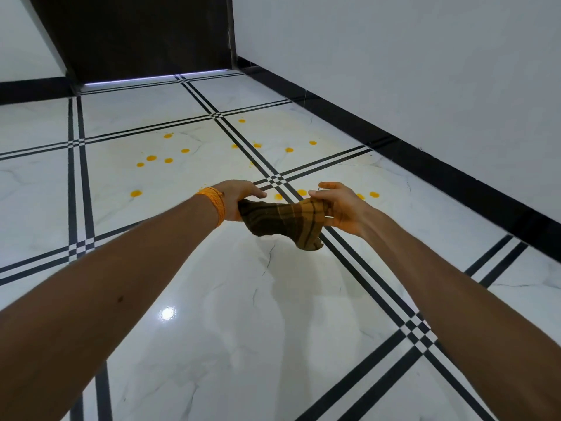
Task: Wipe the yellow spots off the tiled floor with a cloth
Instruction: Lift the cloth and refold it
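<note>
A brown checked cloth (285, 221) hangs in the air between both hands, above the floor. My left hand (239, 196), with an orange thread band at the wrist, grips its left end. My right hand (338, 206) pinches its right end. Several yellow spots (151, 158) lie scattered on the white tiled floor (243, 314) beyond the hands, with more spots (289, 150) to the right and a few (374, 194) just behind my right hand. One spot (136, 193) lies left of my left wrist.
A dark door (145, 34) stands at the far end. A white wall (409, 71) with a black skirting board (440, 177) runs along the right side. Black double lines cross the tiles. The floor near me is glossy.
</note>
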Demonstrator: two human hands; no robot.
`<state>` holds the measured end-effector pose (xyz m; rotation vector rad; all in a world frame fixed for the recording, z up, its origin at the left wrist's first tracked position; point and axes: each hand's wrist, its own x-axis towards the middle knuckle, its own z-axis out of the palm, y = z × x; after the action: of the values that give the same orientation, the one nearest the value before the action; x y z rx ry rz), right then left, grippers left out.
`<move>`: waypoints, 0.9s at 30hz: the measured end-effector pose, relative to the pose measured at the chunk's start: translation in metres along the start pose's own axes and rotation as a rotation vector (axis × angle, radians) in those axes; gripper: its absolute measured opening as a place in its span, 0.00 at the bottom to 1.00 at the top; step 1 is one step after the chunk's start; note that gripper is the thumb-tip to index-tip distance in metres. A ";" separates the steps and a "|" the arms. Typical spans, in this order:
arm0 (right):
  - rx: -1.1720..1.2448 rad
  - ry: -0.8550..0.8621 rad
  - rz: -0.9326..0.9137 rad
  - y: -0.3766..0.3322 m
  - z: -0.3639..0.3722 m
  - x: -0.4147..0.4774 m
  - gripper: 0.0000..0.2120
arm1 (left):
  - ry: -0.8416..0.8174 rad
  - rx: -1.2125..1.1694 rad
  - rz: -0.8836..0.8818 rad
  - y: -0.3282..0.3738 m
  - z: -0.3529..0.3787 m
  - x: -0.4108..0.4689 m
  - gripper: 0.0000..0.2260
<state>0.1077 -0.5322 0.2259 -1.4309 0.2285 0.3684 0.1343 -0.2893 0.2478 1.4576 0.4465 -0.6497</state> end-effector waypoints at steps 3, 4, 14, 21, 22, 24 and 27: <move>0.125 -0.030 -0.053 -0.003 -0.001 0.002 0.35 | -0.006 -0.014 0.013 0.004 -0.001 0.000 0.20; 0.160 -0.030 -0.077 -0.005 -0.002 0.002 0.35 | -0.033 0.001 0.020 0.004 -0.002 -0.001 0.19; -0.255 0.112 -0.260 -0.005 -0.002 0.006 0.18 | 0.009 0.906 0.349 -0.005 -0.002 0.005 0.16; -0.351 0.189 -0.335 -0.006 -0.012 0.008 0.13 | 0.229 0.975 0.635 -0.002 -0.004 0.006 0.11; -0.362 0.191 -0.345 -0.007 -0.014 0.007 0.15 | 0.240 0.960 0.666 -0.002 -0.006 0.006 0.10; -0.403 0.176 -0.369 -0.010 -0.017 0.005 0.17 | 0.213 0.854 0.699 -0.002 -0.011 0.007 0.10; -0.552 0.208 -0.409 -0.013 -0.022 0.003 0.15 | 0.115 0.544 0.677 -0.001 -0.012 0.002 0.10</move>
<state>0.1167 -0.5545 0.2342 -2.0139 -0.0083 -0.0669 0.1364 -0.2774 0.2442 2.0245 -0.1702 -0.1349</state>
